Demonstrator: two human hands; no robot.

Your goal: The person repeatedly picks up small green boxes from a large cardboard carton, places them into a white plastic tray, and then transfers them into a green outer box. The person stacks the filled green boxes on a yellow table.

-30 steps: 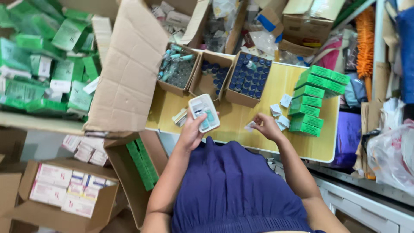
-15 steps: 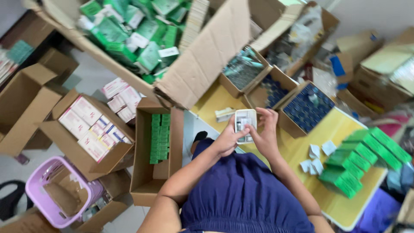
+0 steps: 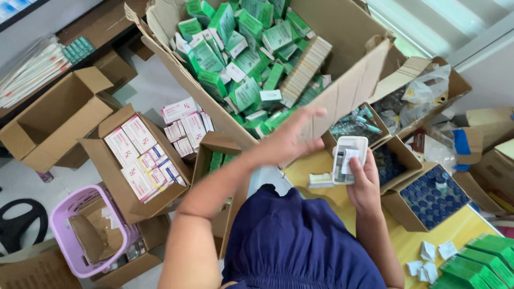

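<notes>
My right hand [image 3: 365, 184] holds a white plastic tray [image 3: 349, 158] with small vials and a folded paper slip in it, above the yellow table [image 3: 393, 243]. My left hand [image 3: 289, 138] is empty with its fingers spread, raised toward the big cardboard box [image 3: 353, 85] full of green-and-white cartons [image 3: 243, 59]. The hand hangs just short of the box's lowered front flap.
A box of blue-capped vials [image 3: 428, 195] stands right of the tray. Green cartons [image 3: 476, 265] and folded papers [image 3: 428, 262] lie at the table's right end. Below left are a box of white-pink cartons [image 3: 142, 155], a box of green cartons [image 3: 219, 160], a purple basket [image 3: 88, 230] and an empty box [image 3: 51, 126].
The left hand has let go of the tray and swung up toward the big box. The right hand now holds the tray alone. The view has turned further left.
</notes>
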